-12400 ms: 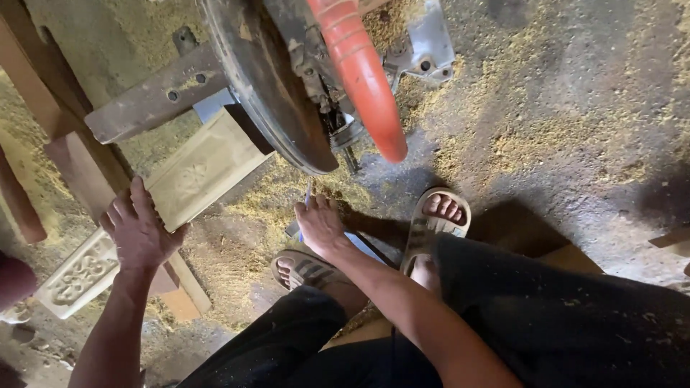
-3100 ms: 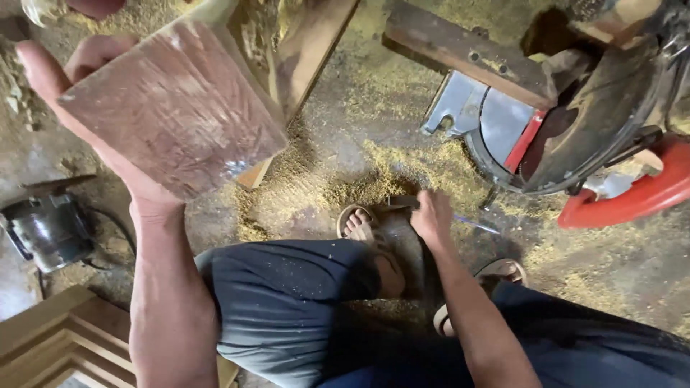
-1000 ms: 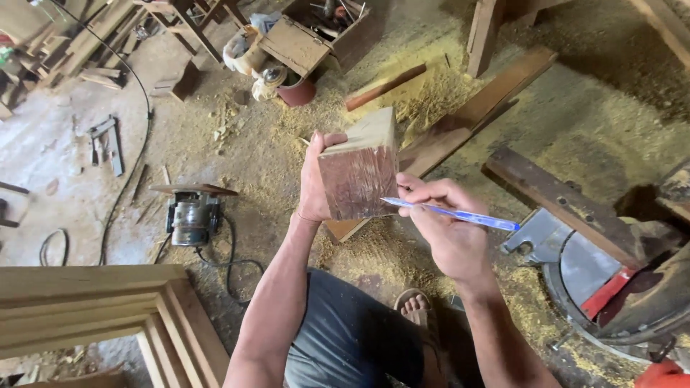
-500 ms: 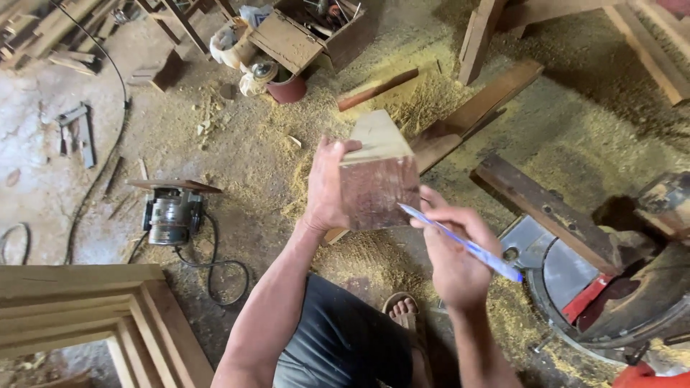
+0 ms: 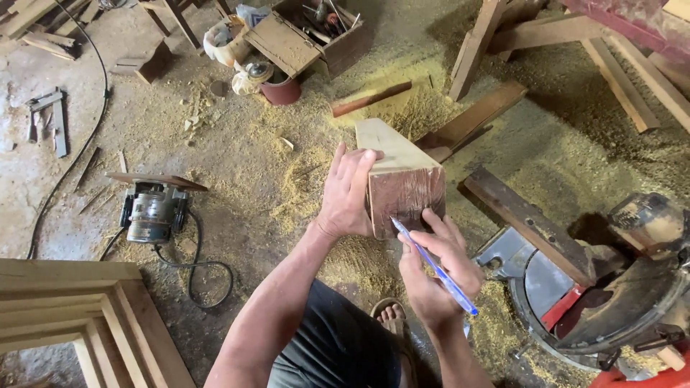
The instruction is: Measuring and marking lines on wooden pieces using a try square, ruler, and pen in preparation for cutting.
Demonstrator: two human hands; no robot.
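My left hand grips a thick wooden block by its left side and holds it up over the sawdust floor, its dark end face toward me. A blue pen is in my right hand, which sits just below the block. The pen's tip touches the lower edge of the end face.
A mitre saw with a red guard stands at the right. A handheld router with its cord lies at the left, above a stepped wooden frame. Planks, an open toolbox and scraps litter the sawdust floor beyond.
The block has been lowered toward me and steadied. My right hand has brought the pen in from the side until its tip meets the block's end face.
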